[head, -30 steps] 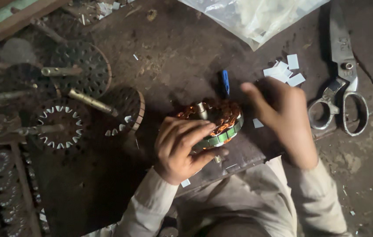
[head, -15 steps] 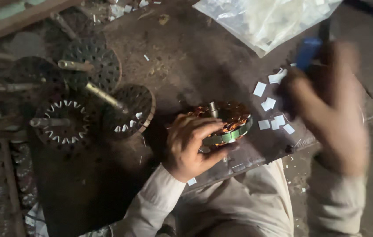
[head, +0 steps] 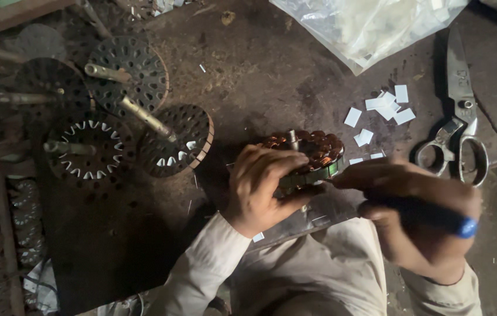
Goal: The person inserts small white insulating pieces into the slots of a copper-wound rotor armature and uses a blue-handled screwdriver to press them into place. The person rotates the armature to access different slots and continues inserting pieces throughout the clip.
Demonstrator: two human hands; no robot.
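While the left hand (head: 260, 187) clasps the wound stator (head: 310, 158), shaft upright, the right hand (head: 415, 213) grips a blue-capped tool (head: 430, 216) lying crosswise.

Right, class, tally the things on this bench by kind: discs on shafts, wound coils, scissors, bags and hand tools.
Discs on shafts: 4
Wound coil, in left hand: 1
Scissors: 1
Bag: 1
Blue tool, in right hand: 1
Total: 8

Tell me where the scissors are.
In the head view the scissors lie at the right edge of the table, beside the white paper slips and just above the right hand.
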